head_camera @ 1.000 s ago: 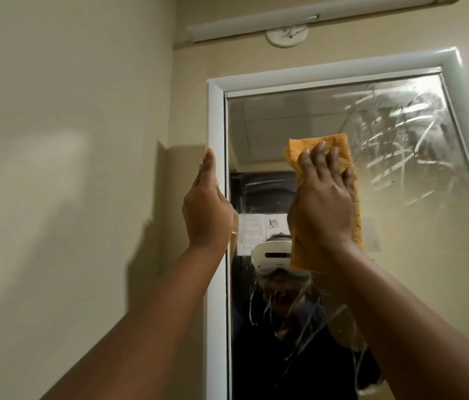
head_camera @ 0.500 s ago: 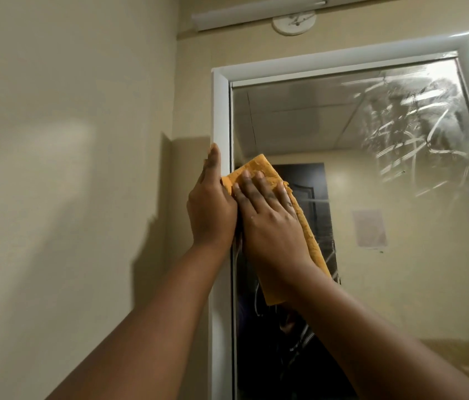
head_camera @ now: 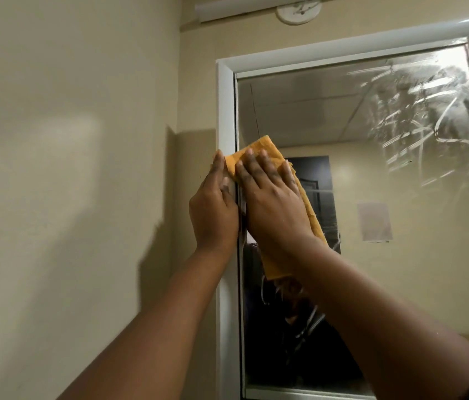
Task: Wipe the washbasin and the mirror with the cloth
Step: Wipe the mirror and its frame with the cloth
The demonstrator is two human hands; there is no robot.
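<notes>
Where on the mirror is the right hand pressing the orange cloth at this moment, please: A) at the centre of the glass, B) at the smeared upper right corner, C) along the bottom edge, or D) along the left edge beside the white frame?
D: the right hand lies flat on the orange cloth against the mirror at its left edge, beside the left hand on the white frame.
</notes>
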